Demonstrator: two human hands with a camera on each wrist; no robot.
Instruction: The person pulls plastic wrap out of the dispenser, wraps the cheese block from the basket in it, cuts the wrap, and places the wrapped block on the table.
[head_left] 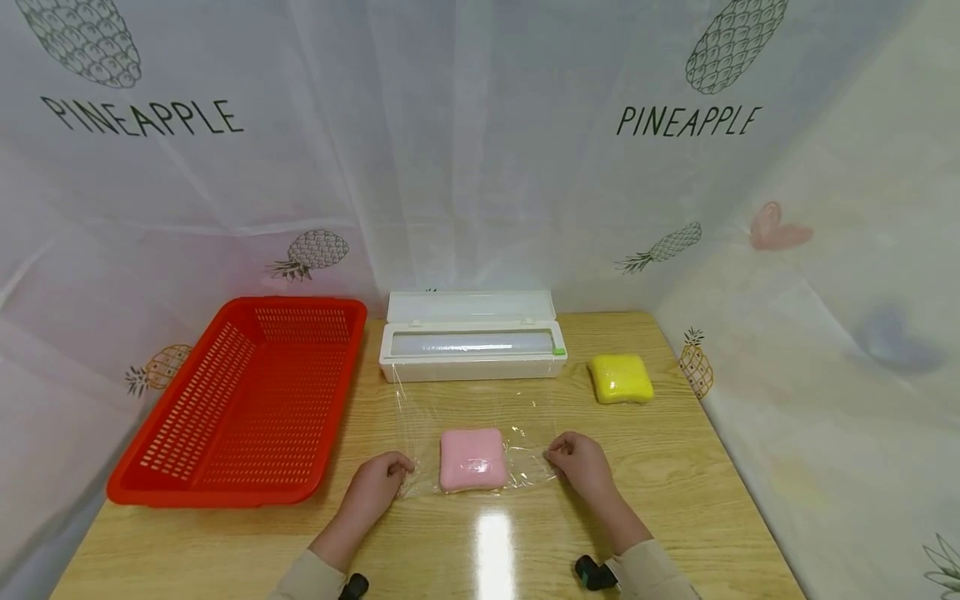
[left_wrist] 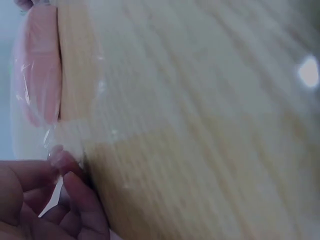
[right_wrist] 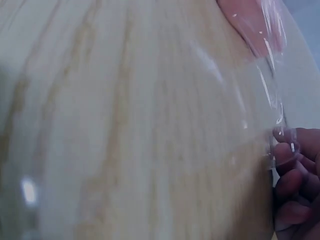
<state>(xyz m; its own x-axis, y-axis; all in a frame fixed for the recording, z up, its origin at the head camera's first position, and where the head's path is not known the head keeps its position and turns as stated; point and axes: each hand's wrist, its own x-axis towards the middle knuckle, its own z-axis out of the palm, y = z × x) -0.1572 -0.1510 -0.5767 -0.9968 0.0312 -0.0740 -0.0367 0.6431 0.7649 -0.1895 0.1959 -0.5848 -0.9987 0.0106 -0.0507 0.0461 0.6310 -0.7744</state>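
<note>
A sheet of clear cling film point(head_left: 476, 402) runs from the white dispenser box point(head_left: 472, 368) toward the near side of the table. Over a pink, cushion-shaped block point(head_left: 472, 460) the film lies with shiny creases. My left hand point(head_left: 381, 482) pinches the film's near left corner between thumb and fingers; in the left wrist view the fingertips point(left_wrist: 65, 162) meet on it. On the other side my right hand point(head_left: 583, 468) pinches the near right corner, and the film wraps over its fingertips point(right_wrist: 286, 150) in the right wrist view.
A red perforated basket point(head_left: 258, 408) stands at the left of the wooden table point(head_left: 675, 492). Toward the back right sits a yellow block point(head_left: 621, 379) with a glossy wrapped surface. The dispenser's lid point(head_left: 471, 306) is raised, showing the film roll point(head_left: 472, 342). A pineapple-print cloth point(head_left: 480, 167) hangs behind.
</note>
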